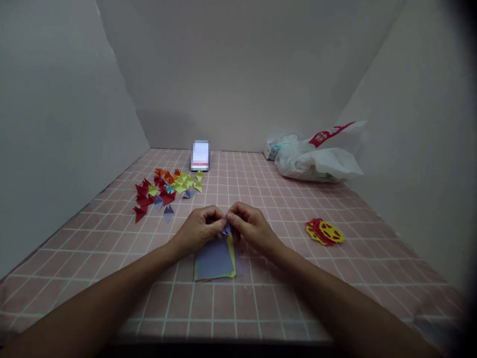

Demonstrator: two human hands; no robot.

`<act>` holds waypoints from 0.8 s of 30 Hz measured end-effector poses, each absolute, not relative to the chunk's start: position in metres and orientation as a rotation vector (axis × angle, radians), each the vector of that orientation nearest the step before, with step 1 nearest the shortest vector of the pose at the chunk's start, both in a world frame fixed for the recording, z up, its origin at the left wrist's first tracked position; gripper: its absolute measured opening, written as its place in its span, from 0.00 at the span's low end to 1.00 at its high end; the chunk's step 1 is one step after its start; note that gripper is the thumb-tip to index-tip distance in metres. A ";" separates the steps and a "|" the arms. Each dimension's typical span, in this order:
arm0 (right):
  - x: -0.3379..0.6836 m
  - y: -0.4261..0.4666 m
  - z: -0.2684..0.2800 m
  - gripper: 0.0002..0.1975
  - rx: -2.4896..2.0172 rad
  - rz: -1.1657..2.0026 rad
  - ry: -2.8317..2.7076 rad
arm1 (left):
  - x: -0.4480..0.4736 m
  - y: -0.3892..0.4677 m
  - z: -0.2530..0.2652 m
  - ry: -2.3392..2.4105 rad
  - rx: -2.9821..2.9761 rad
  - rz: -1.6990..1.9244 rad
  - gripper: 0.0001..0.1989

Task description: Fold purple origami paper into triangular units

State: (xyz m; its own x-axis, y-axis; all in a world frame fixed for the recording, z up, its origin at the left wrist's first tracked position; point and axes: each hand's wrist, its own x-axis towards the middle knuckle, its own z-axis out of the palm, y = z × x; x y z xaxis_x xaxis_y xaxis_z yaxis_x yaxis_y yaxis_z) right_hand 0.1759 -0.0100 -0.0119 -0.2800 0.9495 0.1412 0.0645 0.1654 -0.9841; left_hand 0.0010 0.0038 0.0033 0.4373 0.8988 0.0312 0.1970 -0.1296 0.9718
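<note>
Between my two hands is a small folded piece of purple origami paper (226, 229), partly hidden by the fingers. My left hand (203, 226) pinches it from the left, thumb against forefinger. From the right, my right hand (251, 226) grips it the same way, the fingertips of both hands almost meeting. Just below them lies a stack of square origami paper (214, 261), purple on top, with yellow, green and orange edges showing. Several folded paper cranes (167, 191) in red, orange, yellow, blue and purple sit in a group to the left.
A phone (200, 155) with a lit, blurred screen stands at the back. At the back right, a white plastic bag (316, 161) lies against a tissue box (271, 149). Red and yellow paper cut-outs (325, 232) rest on the pink checked tablecloth (298, 298). Pale walls enclose three sides.
</note>
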 end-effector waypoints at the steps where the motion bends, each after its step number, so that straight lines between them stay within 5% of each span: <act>1: 0.176 -0.010 -0.012 0.11 -1.026 1.221 -1.568 | 0.001 0.004 0.003 0.976 1.618 0.815 0.11; 11: 0.176 -0.013 -0.010 0.08 -1.102 0.737 -1.796 | 0.000 0.004 -0.004 0.959 1.502 0.749 0.11; 24: 0.171 -0.010 -0.012 0.10 -0.999 1.339 -1.409 | 0.001 0.004 -0.002 0.975 1.571 1.043 0.09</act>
State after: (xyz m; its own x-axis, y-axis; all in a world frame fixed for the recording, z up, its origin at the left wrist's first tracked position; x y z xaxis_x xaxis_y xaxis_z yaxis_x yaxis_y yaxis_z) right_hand 0.1708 -0.0105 -0.0120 -0.2473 0.9652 0.0853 -0.0360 0.0788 -0.9962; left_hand 0.0014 0.0042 -0.0017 0.3107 0.9365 0.1628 0.0997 -0.2024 0.9742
